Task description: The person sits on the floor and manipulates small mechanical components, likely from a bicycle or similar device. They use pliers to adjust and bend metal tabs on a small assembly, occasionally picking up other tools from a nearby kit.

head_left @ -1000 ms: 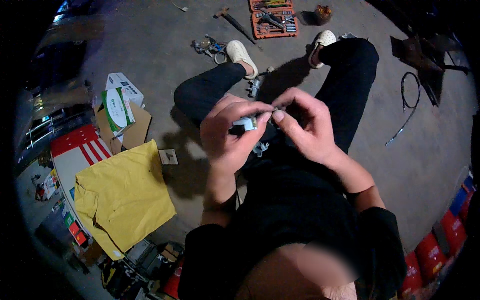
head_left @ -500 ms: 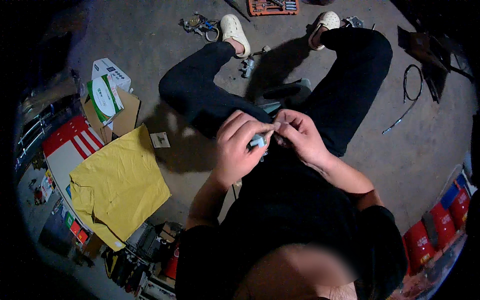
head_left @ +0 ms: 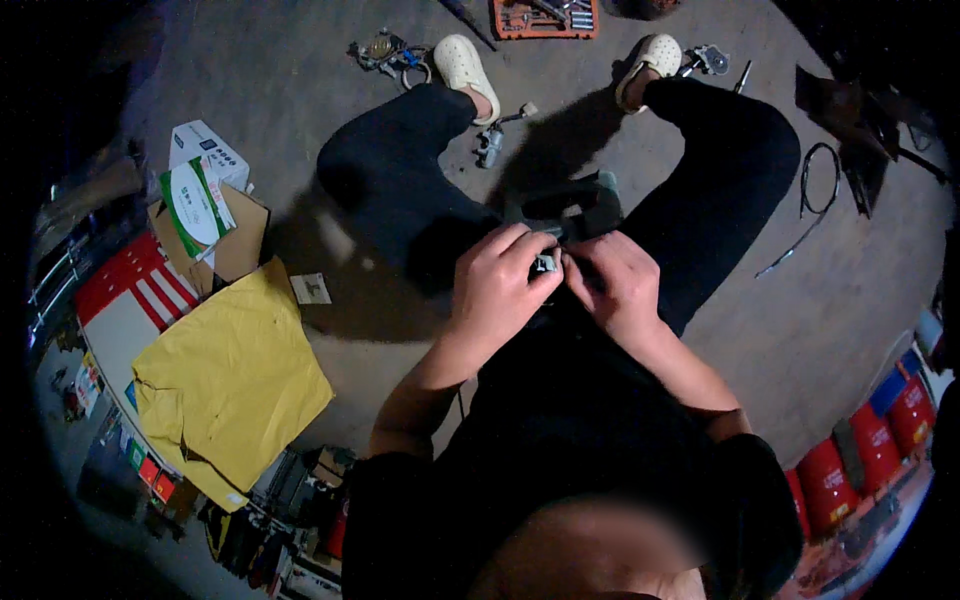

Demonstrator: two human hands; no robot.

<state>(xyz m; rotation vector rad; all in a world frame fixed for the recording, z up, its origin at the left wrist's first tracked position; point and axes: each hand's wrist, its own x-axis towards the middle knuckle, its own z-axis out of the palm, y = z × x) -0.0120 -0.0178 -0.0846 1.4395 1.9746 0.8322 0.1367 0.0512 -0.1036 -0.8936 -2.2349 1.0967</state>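
work apparently unfinished, pale block unreleased
left hand grips it near dark housing; right hand pinched, contents hidden

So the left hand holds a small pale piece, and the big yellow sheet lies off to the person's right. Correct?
Not quite: the yellow sheet lies off to the person's left, as the head view shows. The left hand does hold the small pale piece.
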